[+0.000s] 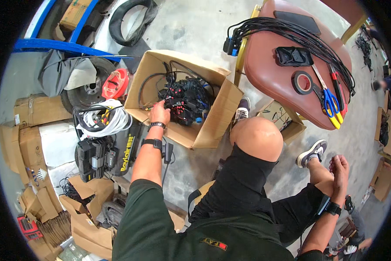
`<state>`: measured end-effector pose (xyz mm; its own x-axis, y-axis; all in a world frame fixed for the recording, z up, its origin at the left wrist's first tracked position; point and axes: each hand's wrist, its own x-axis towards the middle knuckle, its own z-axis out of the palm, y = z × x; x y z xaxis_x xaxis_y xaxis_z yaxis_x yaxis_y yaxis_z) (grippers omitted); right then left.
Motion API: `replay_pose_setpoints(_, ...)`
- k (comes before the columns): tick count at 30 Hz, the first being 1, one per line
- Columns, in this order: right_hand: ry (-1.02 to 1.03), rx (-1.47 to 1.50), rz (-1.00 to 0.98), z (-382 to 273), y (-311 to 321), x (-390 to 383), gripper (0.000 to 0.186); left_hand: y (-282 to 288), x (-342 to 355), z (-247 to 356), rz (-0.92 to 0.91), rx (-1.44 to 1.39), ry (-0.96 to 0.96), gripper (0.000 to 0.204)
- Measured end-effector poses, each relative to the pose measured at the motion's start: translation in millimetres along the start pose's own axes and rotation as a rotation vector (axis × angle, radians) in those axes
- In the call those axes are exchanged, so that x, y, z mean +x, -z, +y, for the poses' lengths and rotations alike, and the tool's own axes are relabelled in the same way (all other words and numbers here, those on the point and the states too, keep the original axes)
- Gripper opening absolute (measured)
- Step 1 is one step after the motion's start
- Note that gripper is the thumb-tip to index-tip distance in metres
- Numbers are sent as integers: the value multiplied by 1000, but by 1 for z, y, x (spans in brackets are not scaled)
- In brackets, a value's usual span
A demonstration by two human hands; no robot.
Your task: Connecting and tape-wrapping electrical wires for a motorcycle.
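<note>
My left hand point(160, 113) reaches over the near left edge of an open cardboard box point(217, 126). Its fingers are curled at a tangle of black cables point(184, 98) with small red and blue connectors, and what they hold is hidden. A black cable loops up the left inside of the box. My right hand point(340, 168) rests by my right knee, fingers curled in, with nothing visible in them. Both wrists wear dark bands.
A brown padded stool point(265, 71) at the upper right carries a cable bundle point(286, 32), black tape point(303, 82), scissors point(330, 102), a red cutter point(337, 87), a black tray point(293, 56) and a phone point(297, 21). At left stand a white hose coil point(102, 117), a compressor point(97, 158) and cartons point(88, 226).
</note>
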<state>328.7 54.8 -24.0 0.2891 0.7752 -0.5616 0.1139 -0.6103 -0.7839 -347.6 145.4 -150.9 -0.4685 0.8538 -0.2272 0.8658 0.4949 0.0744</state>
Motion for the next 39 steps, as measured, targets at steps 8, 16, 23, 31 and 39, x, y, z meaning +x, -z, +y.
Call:
replay_pose_setpoints(8,-22,-71,-27,-6,-16,2,21,-8,-1,7,-135,-270,-92,23)
replay_pose_setpoints(16,-15,-67,-18,-4,-21,4,21,-31,-27,-1,-457,-87,-373,19)
replay_pose_setpoints(23,-32,-79,13,0,-17,1,20,-36,11,-21,-93,-470,54,31)
replay_pose_setpoints(31,-58,-73,4,-5,-22,-2,18,-24,64,-17,-115,-1059,362,69)
replay_pose_setpoints(39,-43,-79,-25,-6,-25,-1,18,-26,52,3,-99,-1065,293,27)
